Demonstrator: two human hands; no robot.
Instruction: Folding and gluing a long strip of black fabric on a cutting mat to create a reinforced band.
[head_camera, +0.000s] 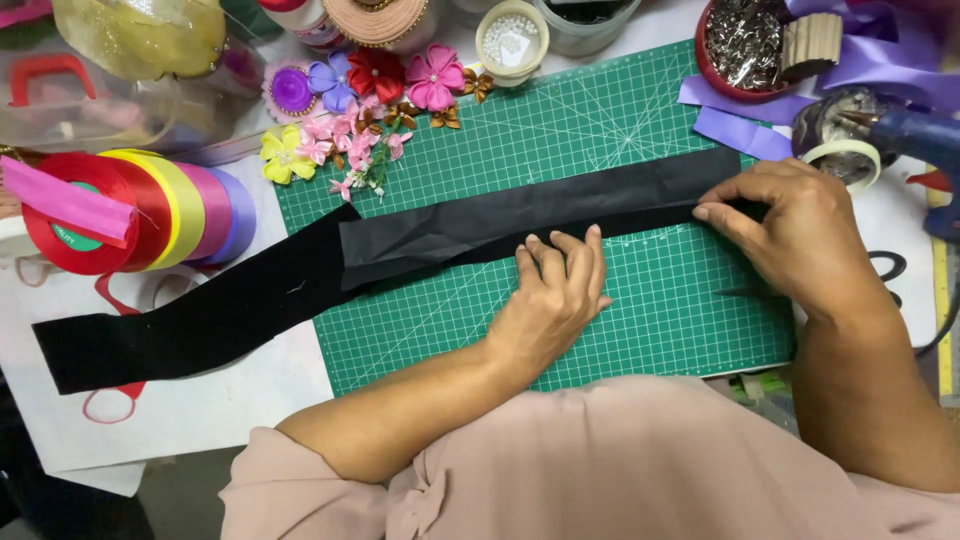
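A long black fabric strip (200, 320) runs from the lower left up across the green cutting mat (660, 300). A thinner, slightly shiny black strip (520, 212) lies on top of it over the mat. My left hand (555, 295) lies flat, fingers together, pressing on the lower edge of the strips near the mat's middle. My right hand (790, 235) pinches the right end of the black strips between thumb and fingers.
Ribbon rolls (140, 210) in red, yellow, pink and lilac stand at the left. Small fabric flowers (360, 100) lie at the mat's top left. A bowl of metal clips (745, 45), purple ribbon pieces (740, 130), a tape roll (850, 160) and a blue glue gun (910, 130) sit at the right.
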